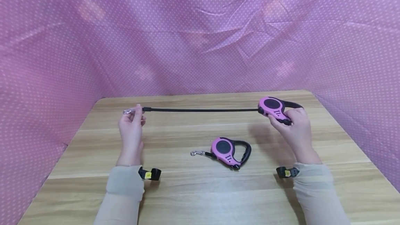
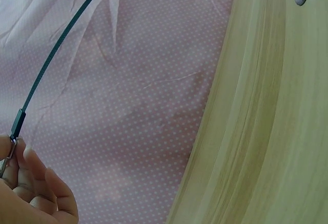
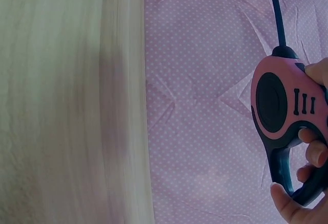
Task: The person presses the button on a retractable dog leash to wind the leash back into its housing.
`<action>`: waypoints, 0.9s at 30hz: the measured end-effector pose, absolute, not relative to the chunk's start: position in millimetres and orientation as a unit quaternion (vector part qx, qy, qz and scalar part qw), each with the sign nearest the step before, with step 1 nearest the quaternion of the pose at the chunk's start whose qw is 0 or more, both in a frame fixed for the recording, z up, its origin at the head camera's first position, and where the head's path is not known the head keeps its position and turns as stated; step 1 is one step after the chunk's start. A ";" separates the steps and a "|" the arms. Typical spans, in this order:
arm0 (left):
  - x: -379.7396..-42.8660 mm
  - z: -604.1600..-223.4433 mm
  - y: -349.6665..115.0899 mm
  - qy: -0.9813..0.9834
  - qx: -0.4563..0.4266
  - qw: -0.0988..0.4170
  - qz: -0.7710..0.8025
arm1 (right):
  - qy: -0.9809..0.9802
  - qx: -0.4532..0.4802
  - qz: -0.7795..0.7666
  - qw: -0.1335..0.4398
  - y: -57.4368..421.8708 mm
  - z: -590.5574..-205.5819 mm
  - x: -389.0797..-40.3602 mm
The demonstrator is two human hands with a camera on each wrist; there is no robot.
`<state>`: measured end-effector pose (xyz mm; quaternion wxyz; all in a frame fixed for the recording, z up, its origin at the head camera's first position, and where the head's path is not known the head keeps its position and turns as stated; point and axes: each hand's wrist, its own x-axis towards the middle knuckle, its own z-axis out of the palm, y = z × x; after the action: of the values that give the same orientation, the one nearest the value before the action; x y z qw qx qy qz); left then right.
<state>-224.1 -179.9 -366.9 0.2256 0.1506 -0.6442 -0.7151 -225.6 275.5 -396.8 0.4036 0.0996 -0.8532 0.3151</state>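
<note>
My right hand [image 1: 297, 127] grips the black handle of a pink and black retractable dog leash [image 1: 270, 105], its thumb against the casing. From that casing a black strap [image 1: 203, 110] runs nearly straight across to the left. At the strap's far end my left hand [image 1: 132, 127] pinches the silver metal clip [image 1: 127, 111], thumb against fingers in the left wrist view. A second pink and black retractable leash [image 1: 222, 147] lies on the table between the forearms, its strap drawn in and its silver clip [image 1: 196, 153] pointing left. Neither hand touches it.
The wooden table [image 1: 200, 197] has a pale striped grain. Pink dotted cloth [image 1: 200, 61] hangs behind it and along both sides. Each wrist carries a small black camera mount, the left mount [image 1: 150, 174] and the right mount [image 1: 285, 172].
</note>
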 end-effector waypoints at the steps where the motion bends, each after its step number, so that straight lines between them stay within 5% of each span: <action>1: -224.0 -367.1 -179.7 -0.645 0.151 0.226 -0.714 | -0.853 0.101 0.315 0.405 275.3 -396.8 -225.8; 27: -225.1 -367.2 -176.4 -0.658 0.141 0.209 -0.709 | -0.851 0.107 0.318 0.404 267.8 -393.2 -223.5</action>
<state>-225.1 -176.4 -367.2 0.2093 0.1415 -0.6580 -0.7093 -223.5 267.8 -393.2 0.4039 0.1067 -0.8511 0.3180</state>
